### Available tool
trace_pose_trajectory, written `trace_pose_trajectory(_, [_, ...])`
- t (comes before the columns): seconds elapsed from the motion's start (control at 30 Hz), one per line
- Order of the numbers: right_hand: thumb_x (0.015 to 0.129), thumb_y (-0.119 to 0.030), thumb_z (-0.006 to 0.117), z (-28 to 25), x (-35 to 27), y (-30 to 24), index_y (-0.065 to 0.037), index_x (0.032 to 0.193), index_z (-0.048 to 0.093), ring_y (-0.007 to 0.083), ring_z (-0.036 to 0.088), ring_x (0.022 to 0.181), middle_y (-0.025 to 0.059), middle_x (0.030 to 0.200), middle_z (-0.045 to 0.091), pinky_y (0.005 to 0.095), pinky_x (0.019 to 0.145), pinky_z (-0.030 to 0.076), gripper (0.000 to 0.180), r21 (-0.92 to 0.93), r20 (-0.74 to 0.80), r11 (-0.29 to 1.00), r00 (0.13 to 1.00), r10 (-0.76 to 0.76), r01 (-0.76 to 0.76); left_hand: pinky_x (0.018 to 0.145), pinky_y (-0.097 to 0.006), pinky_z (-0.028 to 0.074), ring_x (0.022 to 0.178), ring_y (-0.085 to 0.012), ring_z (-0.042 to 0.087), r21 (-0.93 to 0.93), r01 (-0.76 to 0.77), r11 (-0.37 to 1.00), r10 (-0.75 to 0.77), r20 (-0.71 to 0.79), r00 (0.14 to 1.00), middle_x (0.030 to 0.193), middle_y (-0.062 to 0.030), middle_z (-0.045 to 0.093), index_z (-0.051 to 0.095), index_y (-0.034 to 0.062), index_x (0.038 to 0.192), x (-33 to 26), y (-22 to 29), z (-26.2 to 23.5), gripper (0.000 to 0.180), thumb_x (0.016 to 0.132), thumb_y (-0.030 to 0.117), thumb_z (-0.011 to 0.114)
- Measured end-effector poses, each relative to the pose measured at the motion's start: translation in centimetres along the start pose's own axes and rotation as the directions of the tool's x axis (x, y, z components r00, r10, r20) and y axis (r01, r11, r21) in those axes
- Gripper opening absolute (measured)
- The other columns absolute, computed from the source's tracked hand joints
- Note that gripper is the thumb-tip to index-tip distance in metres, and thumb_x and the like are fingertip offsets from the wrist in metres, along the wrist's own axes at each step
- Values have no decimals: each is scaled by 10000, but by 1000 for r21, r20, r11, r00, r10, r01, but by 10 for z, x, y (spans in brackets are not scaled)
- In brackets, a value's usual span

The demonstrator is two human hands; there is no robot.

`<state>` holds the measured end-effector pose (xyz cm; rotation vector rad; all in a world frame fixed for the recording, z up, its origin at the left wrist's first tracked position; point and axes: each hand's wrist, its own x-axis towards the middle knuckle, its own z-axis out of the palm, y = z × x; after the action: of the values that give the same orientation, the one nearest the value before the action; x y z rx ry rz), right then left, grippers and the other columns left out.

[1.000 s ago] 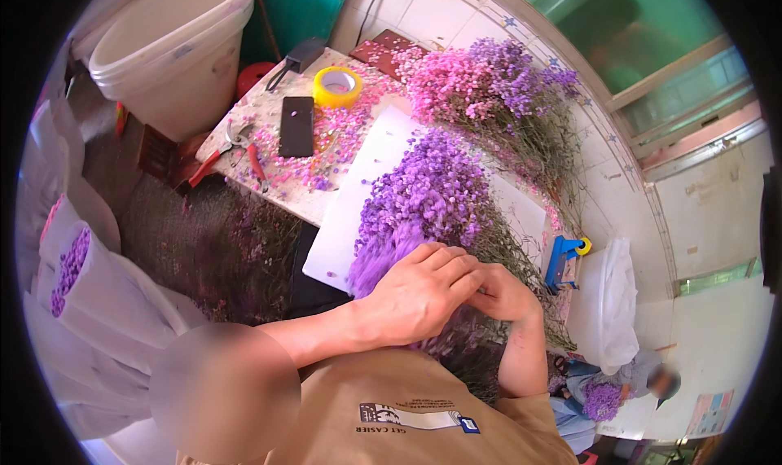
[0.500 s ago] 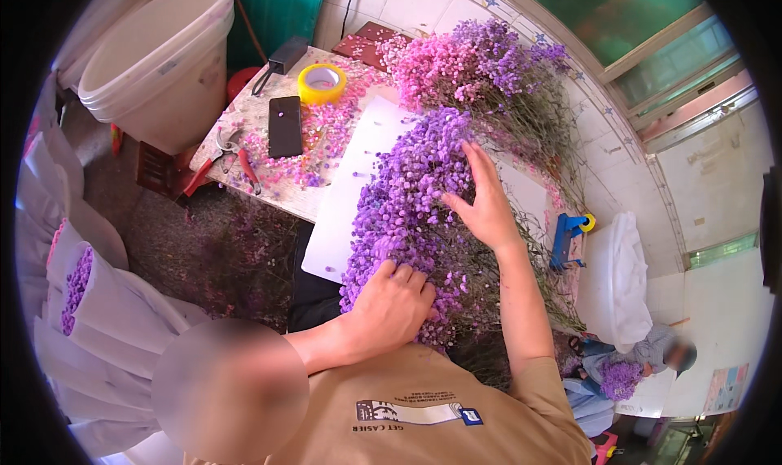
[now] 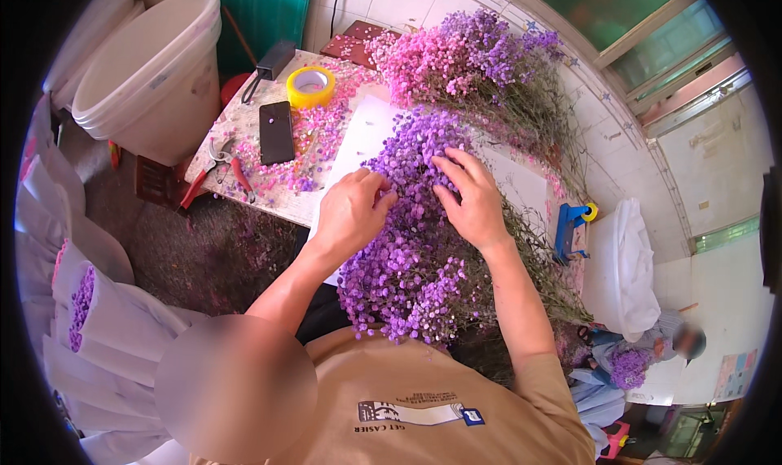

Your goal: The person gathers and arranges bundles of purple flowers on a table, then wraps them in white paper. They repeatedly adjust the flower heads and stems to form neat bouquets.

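A large bunch of purple baby's breath [image 3: 403,249] lies across my lap and the table's near edge, its thin green-brown stems reaching to the right. At the upper left of the blossoms, my left hand [image 3: 352,214] has its fingers curled in, thumb and fingertips pinching at the flower heads. Opposite it, my right hand [image 3: 472,203] rests against the bunch with fingers spread and bent, the tips touching blossoms. Beneath the bunch is a white paper sheet [image 3: 350,151] with a few loose petals on it.
Pink and purple flowers [image 3: 440,62] lie at the back. Yellow tape [image 3: 310,87], a black phone [image 3: 276,133] and red-handled pruning shears [image 3: 220,170] are on the left. A blue tape dispenser [image 3: 568,233] and white-lined bin [image 3: 617,265] stand right; another person [image 3: 652,343] holds purple flowers.
My left hand has moved up and away from the lower blossoms to the bunch's upper left side. My right hand has shifted slightly down and left, its fingers more bent over the flowers.
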<state>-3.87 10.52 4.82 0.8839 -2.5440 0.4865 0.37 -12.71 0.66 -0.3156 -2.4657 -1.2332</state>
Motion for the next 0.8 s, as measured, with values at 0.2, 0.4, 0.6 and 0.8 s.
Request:
trace_pose_trajectory(0.2, [898, -152, 763, 9, 2, 2, -128, 1379, 632, 318, 604, 1226, 103, 1335, 618, 461, 1029, 474, 499, 2, -29, 999, 999, 33, -33, 709, -422, 541, 783, -318, 684, 21, 8, 1000, -7, -40, 999, 854, -118, 678, 717, 27, 923, 5, -24, 25, 123, 883, 141, 737])
trace_pose_trajectory(0.4, [900, -147, 758, 11, 2, 7, -100, 1364, 636, 326, 617, 1204, 114, 1313, 632, 455, 1023, 488, 482, 74, -55, 996, 997, 58, -54, 515, -282, 379, 561, -118, 502, -706, 411, 576, -405, 190, 894, 748, -12, 579, 626, 50, 896, 16, -41, 17, 86, 944, 121, 620])
trace_pose_trajectory(0.6, [898, -129, 747, 9, 5, 5, -68, 1326, 655, 344, 636, 1170, 133, 1269, 657, 446, 1010, 511, 442, 111, -84, 991, 993, 81, -71, 482, -252, 269, 550, -77, 423, -819, 528, 225, -362, 433, 826, 738, 3, 566, 624, 75, 968, 65, -43, 1, 241, 1035, 292, 545])
trace_pose_trajectory(0.8, [895, -120, 741, 3, 5, 3, -60, 1318, 660, 346, 637, 1162, 142, 1253, 658, 446, 1007, 509, 436, 119, -82, 990, 993, 85, -74, 761, -403, 563, 779, -273, 728, -253, 210, 944, -165, 187, 968, 850, -177, 753, 787, 61, 1002, 104, -32, 43, 289, 849, 306, 768])
